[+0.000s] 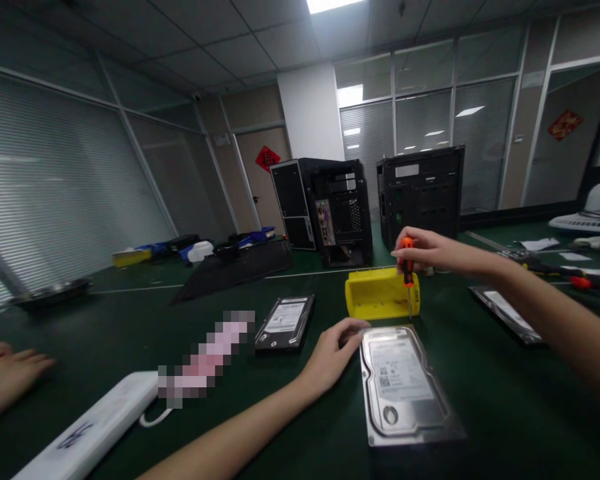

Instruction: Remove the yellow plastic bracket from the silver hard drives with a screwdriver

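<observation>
A silver hard drive [405, 380] with a white label lies on the dark green table in front of me. My left hand [334, 350] has its curled fingers closed against the drive's far left corner. In my right hand [420, 250], the fingers are wrapped round the orange and black handle of a screwdriver [409, 263]. It stands upright, its tip at the far right corner of the drive; whether it touches a screw there I cannot tell. Just behind the drive, a yellow plastic bin [375, 303] lies with its opening towards me, small bits inside.
Another hard drive [285, 322] lies left of my hand, and a third [510, 313] lies under my right forearm. Two black computer cases [325, 207] stand at the back. At left are a white power strip [95, 420] and another person's hand [10, 377]. Red-handled pliers [583, 281] lie right.
</observation>
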`<state>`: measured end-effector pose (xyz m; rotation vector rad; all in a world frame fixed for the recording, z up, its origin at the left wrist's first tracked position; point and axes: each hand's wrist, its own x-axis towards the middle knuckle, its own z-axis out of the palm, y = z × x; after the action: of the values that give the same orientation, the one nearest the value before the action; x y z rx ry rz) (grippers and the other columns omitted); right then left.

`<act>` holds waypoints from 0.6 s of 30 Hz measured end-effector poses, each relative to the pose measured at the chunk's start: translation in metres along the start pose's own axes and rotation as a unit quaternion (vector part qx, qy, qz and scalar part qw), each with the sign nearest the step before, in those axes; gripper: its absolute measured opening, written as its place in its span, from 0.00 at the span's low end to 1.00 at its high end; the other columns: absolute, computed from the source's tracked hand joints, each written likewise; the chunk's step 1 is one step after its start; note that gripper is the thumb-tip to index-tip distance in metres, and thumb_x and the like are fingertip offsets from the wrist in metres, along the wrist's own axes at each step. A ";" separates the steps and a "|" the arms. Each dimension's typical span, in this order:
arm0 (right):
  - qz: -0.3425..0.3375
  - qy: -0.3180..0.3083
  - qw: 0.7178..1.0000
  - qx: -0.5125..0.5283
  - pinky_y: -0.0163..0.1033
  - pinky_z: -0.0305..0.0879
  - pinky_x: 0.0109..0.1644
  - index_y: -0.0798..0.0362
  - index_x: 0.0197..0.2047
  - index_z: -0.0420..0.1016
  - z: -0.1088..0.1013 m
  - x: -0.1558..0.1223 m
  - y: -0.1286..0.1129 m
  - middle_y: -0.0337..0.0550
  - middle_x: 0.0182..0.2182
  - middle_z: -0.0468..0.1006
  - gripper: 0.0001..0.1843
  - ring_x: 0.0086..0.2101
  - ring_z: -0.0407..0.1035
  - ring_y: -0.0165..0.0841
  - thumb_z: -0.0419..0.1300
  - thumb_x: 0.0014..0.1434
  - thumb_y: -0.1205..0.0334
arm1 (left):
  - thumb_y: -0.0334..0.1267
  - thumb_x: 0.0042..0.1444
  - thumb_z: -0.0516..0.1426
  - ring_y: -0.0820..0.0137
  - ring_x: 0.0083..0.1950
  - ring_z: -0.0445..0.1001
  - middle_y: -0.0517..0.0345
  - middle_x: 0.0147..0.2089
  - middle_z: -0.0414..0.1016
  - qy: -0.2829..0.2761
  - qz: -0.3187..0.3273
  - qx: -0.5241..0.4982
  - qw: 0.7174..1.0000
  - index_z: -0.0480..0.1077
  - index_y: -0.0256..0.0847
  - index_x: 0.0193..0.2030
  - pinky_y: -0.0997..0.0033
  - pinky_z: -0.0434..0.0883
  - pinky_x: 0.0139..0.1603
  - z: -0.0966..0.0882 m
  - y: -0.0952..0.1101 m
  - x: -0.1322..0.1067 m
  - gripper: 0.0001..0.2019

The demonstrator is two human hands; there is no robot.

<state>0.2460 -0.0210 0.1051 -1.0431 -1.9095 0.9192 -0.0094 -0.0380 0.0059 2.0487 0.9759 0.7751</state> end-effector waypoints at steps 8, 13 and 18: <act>0.094 -0.068 0.983 -0.141 0.34 0.65 0.22 0.55 0.30 0.69 -0.019 0.014 -0.016 0.44 0.26 0.73 0.15 0.25 0.70 0.33 0.62 0.47 0.51 | 0.41 0.59 0.48 0.68 0.49 0.68 0.56 0.48 0.71 -0.011 -0.003 0.008 1.000 0.68 0.43 0.47 0.67 0.64 0.52 0.000 0.001 0.000 0.13; 0.152 -0.003 0.978 -0.142 0.35 0.63 0.19 0.54 0.32 0.68 -0.018 0.005 -0.016 0.45 0.24 0.75 0.17 0.18 0.68 0.31 0.57 0.51 0.47 | 0.40 0.59 0.48 0.68 0.49 0.68 0.56 0.48 0.70 -0.022 -0.005 0.018 1.000 0.67 0.43 0.49 0.68 0.64 0.51 -0.001 0.005 0.000 0.14; 0.132 -0.031 0.983 -0.122 0.36 0.66 0.22 0.54 0.37 0.71 -0.030 -0.007 -0.017 0.45 0.26 0.76 0.15 0.21 0.70 0.32 0.56 0.54 0.50 | 0.41 0.59 0.47 0.69 0.50 0.67 0.57 0.49 0.70 -0.023 -0.005 0.016 1.000 0.66 0.43 0.50 0.68 0.64 0.52 -0.002 0.007 -0.001 0.14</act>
<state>0.2688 -0.0271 0.1311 -1.4548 -2.0031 0.8854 -0.0085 -0.0416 0.0126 2.0780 0.9772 0.7097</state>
